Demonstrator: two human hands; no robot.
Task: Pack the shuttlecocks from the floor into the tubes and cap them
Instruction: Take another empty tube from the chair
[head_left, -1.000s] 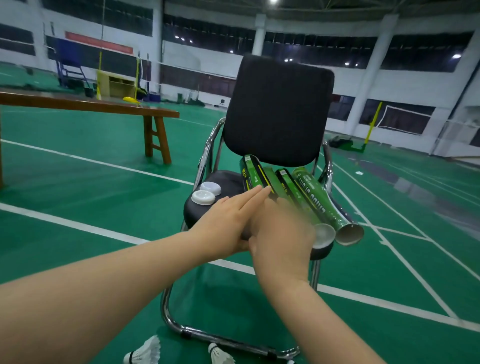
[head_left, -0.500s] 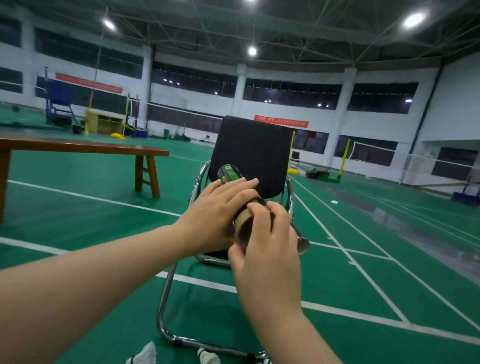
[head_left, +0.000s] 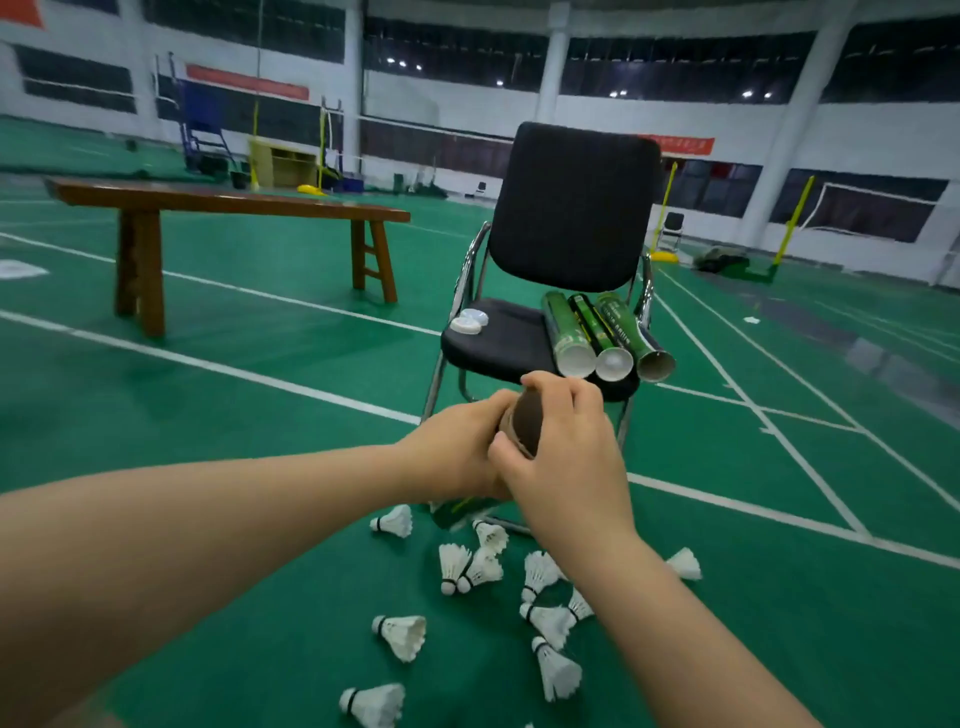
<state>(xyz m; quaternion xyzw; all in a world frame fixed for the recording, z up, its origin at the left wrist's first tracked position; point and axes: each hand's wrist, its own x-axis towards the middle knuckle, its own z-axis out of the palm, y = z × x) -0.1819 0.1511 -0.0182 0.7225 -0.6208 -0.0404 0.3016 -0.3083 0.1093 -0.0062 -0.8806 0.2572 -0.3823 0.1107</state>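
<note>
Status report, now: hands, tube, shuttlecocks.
Uncapped tube gripped by left hand and right hand. Loose shuttlecocks on floor below. On chair: three tubes, two caps.

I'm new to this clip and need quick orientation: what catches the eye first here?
The left hand and right hand grip an open shuttlecock tube at centre. White shuttlecocks lie scattered on the green floor below; three more tubes and two white caps lie on the black chair behind.

Black padded chair (head_left: 574, 208) with chrome frame stands on green court floor (head_left: 260, 389). Wooden bench (head_left: 228, 202) to its left. Yellow cabinet (head_left: 283, 166) near back wall; yellow post (head_left: 793, 221) far right.
</note>
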